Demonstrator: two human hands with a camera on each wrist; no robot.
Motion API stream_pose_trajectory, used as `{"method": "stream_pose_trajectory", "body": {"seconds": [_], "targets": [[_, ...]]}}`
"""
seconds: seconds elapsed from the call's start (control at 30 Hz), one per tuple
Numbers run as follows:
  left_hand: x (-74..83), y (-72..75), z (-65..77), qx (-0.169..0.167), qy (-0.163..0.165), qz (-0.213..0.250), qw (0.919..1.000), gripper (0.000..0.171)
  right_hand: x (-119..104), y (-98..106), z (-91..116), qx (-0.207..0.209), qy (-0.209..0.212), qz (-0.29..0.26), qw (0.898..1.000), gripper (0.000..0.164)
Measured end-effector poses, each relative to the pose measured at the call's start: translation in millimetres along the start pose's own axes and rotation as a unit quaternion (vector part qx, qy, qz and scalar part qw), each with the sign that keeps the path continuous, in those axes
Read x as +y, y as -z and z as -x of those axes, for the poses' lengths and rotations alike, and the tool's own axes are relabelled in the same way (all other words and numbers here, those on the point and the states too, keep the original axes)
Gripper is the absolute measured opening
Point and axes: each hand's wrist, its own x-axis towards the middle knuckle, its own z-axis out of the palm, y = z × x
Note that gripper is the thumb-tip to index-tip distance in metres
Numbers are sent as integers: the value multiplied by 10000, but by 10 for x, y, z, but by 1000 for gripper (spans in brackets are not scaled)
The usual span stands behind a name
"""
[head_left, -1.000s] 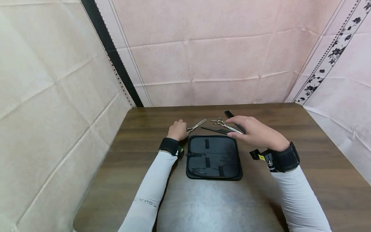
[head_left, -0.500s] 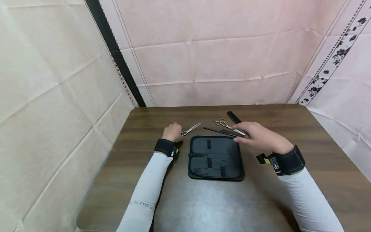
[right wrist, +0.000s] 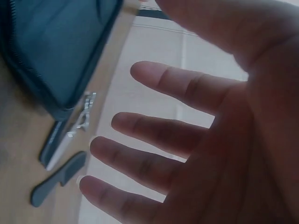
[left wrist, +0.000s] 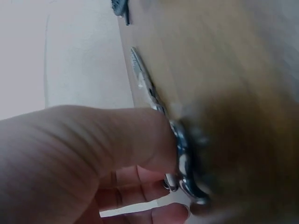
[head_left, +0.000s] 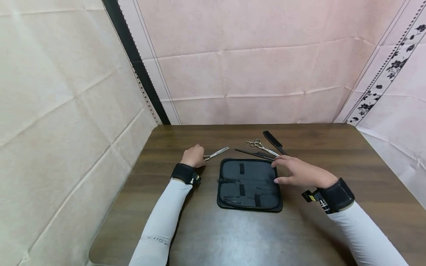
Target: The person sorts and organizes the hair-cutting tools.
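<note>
My left hand (head_left: 194, 156) pinches silver hair scissors (head_left: 217, 153) by the handle end, left of the case's far corner. In the left wrist view, the scissors' blades (left wrist: 142, 74) point away past my thumb. A black zip case (head_left: 251, 184) lies opened flat on the table, with dark straps on its inner face. My right hand (head_left: 301, 171) hovers at the case's right edge, fingers spread and holding nothing. Whether its fingertips touch the case is unclear. In the right wrist view, its fingers (right wrist: 145, 126) are apart and the case's corner (right wrist: 63, 109) shows nearby.
Beyond the case lie a second pair of silver scissors (head_left: 264, 148), a black comb (head_left: 273, 140) and a thin black comb-like tool (head_left: 253, 153). The wooden table (head_left: 186, 131) ends against a hanging pale cloth (head_left: 259, 74).
My left hand has moved left and toward me, drawing the scissors away from the case. My right hand has come down from the far tools to the case's right edge.
</note>
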Motion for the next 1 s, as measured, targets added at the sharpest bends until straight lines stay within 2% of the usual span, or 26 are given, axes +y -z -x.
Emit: {"method": "stream_pose_trajectory", "body": {"seconds": [0.17, 0.43, 0.67, 1.0], "targets": [[-113, -14, 98, 100, -17, 76, 9999, 16, 21, -95, -53, -200, -12, -69, 9998, 61], [-255, -55, 217, 37, -59, 270, 9996, 17, 74, -192, -101, -523, -213, -29, 9984, 63], [-307, -20, 240, -28, 10, 335, 9994, 17, 88, -281, -138, -664, -299, -1, 9973, 62], [-328, 10, 212, 59, -100, 260, 9996, 17, 67, -363, -188, -538, -315, 140, 9980, 64]]}}
